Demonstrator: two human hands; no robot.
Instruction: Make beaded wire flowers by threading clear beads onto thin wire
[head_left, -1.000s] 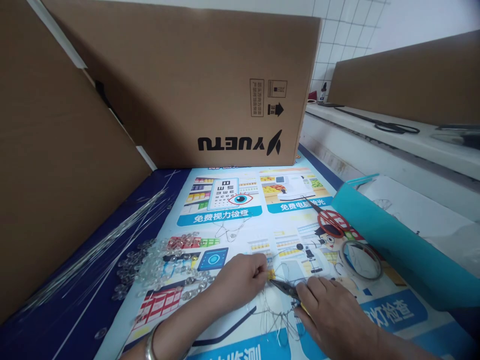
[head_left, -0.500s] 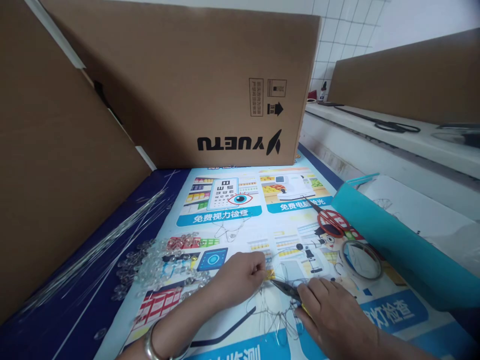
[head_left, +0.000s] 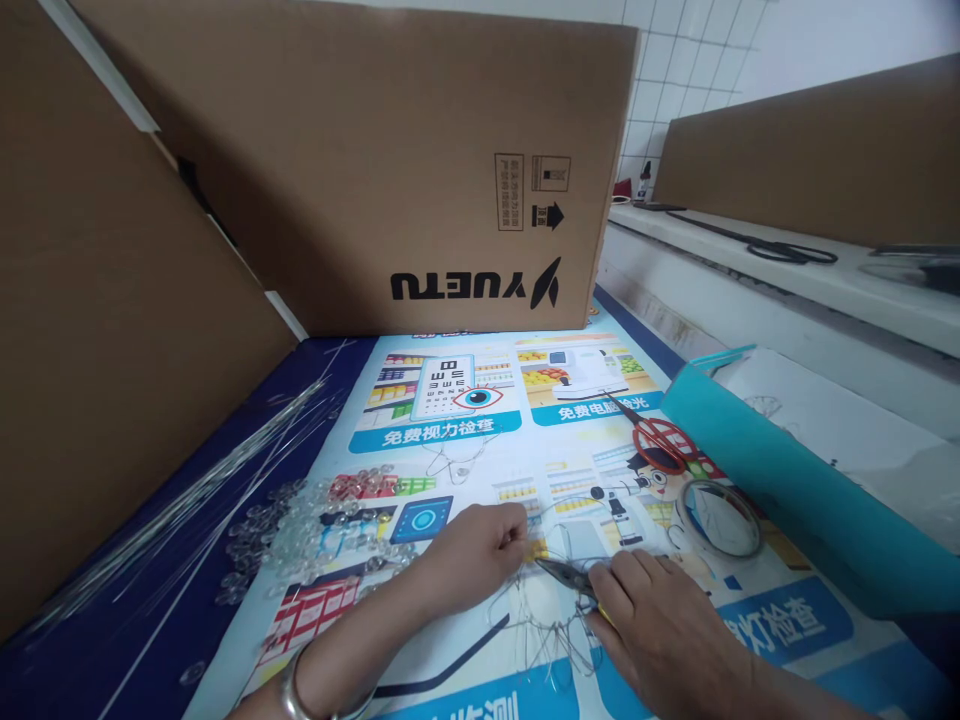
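My right hand is wrapped around the pliers, whose yellow handle shows a little at my fingers. The dark jaws point left, close to the fingertips of my left hand. That left hand is closed in a pinch at the edge of a looped tangle of thin wire; the exact spot it grips is hidden behind the fingers. Wire ends spread below the pliers. A pile of clear beads lies left of my left hand, and a smaller bent wire piece rests beyond it.
Straight wire lengths lie at the left. Red-handled scissors, a roll of clear tape and a teal box stand at the right. Tall cardboard walls off the back and left. A ledge holds black scissors.
The view has shifted very slightly. Both hands keep their hold, and the pliers' jaws stay beside my left fingertips with almost no movement.
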